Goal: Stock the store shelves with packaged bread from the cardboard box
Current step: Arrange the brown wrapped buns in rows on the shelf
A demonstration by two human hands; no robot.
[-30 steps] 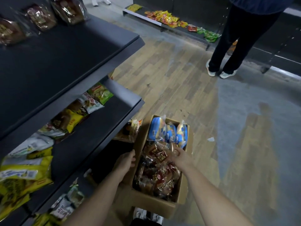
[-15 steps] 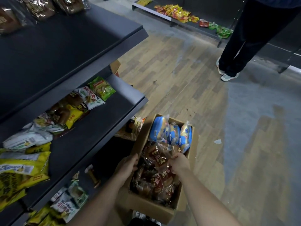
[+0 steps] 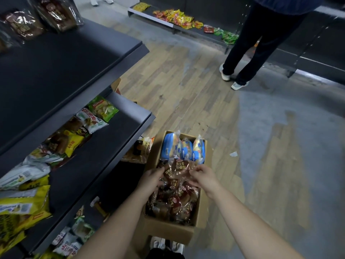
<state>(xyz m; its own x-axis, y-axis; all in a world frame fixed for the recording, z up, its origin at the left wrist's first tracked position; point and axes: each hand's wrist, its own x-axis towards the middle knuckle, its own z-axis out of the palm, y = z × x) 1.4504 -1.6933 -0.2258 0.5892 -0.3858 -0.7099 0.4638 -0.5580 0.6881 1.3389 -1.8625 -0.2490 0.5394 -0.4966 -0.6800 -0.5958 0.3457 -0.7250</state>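
Note:
An open cardboard box [image 3: 168,230] stands on the floor at the foot of the shelves. It is filled with brown bread packs, and three blue bread packs [image 3: 183,148] stand at its far end. Over the box I hold one brown bread pack [image 3: 178,168] with both hands. My left hand [image 3: 152,179] grips its left edge and my right hand [image 3: 202,175] pinches its right edge. The dark shelves [image 3: 130,124] on the left hold brown bread packs [image 3: 37,19] on the top level and yellow, white and green packs lower down.
A person in dark trousers [image 3: 248,53] stands at the far right of the aisle. Behind them a low shelf [image 3: 155,17] carries red, yellow and green snack packs. A scrap of paper [image 3: 233,154] lies on the floor right of the box.
My left hand left the box's rim and took the pack's left edge. The brown pack has risen above the others in the box, now held by both hands.

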